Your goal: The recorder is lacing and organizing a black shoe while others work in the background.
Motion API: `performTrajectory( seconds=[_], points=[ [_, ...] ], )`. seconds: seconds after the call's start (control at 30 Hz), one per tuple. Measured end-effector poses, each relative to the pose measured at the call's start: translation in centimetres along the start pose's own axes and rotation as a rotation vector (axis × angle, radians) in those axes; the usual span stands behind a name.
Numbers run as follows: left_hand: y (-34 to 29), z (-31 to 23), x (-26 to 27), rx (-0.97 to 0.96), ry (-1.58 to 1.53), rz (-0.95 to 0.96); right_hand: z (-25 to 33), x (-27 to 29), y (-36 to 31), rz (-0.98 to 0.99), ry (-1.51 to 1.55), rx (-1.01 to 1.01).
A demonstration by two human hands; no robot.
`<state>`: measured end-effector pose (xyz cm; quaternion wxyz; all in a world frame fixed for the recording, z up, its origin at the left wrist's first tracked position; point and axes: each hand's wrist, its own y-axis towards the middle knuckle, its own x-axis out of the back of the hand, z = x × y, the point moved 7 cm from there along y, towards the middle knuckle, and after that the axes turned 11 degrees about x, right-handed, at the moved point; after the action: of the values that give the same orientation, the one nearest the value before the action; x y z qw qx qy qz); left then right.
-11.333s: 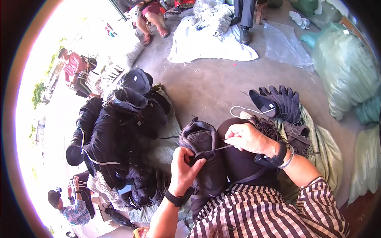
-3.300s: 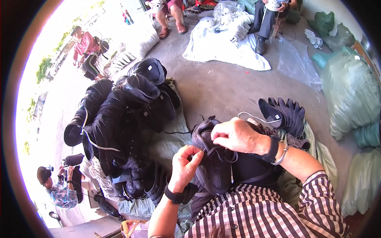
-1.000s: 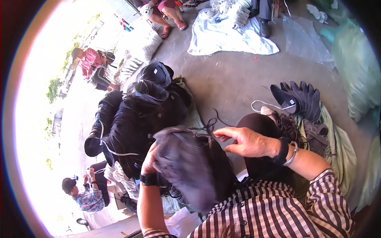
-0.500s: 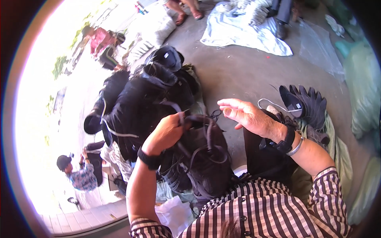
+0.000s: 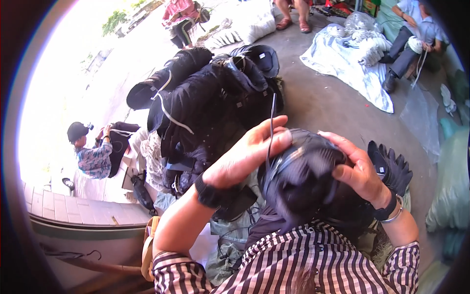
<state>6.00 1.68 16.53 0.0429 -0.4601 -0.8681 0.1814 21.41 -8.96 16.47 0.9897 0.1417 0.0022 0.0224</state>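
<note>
Above my lap, both hands hold a dark piece point(image 5: 306, 181) that looks like a shoe upper, smeared by motion. My left hand point(image 5: 247, 152) is against its left upper edge, with fingers stretched and part of the grip hidden. My right hand point(image 5: 360, 171) grips the right side, thumb bent in toward the front. A thin dark lace point(image 5: 272, 110) stands up past my left fingers and runs down along the piece. Ahead to the left lies a big pile of nested black uppers point(image 5: 196, 98), with a white cord point(image 5: 169, 113) draped on it. A smaller nested stack point(image 5: 396, 171) lies beyond my right hand.
At the left, a person in a cap point(image 5: 93, 152) sits with dark and white material. Far right, another seated person point(image 5: 416, 39) handles white cord near a white sheet point(image 5: 342, 63) bearing white bundles. Pale green sacks point(image 5: 450, 181) line the right. A low tiled ledge point(image 5: 83, 210) runs lower left.
My view has swung left, so the scene sits further right. The dark piece has risen from beside the pile to above my lap. My right hand, earlier raised with nothing in it, now grips it.
</note>
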Motion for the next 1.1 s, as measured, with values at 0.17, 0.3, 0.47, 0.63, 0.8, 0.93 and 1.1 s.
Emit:
performTrajectory(
  seconds=[0.17,0.3,0.47,0.63,0.8,0.93,1.1],
  points=[
    [-4.1,-6.4,-1.4,-0.286,-0.149,-0.017,10.5,-2.6,1.9,0.218,-0.771,0.591],
    [-3.8,-0.4,-1.9,0.074,-0.275,0.376,10.0,-3.1,0.4,0.289,-0.631,0.687],
    [-3.4,5.3,-4.2,0.073,-0.481,0.284,4.4,-2.3,-1.7,0.32,-0.391,0.41],
    [-3.6,0.9,-5.2,-0.161,-0.422,0.122,6.2,1.1,-1.1,0.054,-0.383,0.388],
    [-4.9,-1.1,-5.4,-0.772,0.699,-0.078,-1.4,3.8,-2.9,-0.333,0.333,-0.228],
    [-2.9,5.8,-8.8,-0.572,0.889,-0.004,-5.3,-1.1,-5.3,-0.357,0.546,-0.332],
    [-4.1,6.6,-7.0,-0.167,0.263,0.143,-5.8,-3.2,-3.7,-0.273,0.044,-0.171]
  ],
)
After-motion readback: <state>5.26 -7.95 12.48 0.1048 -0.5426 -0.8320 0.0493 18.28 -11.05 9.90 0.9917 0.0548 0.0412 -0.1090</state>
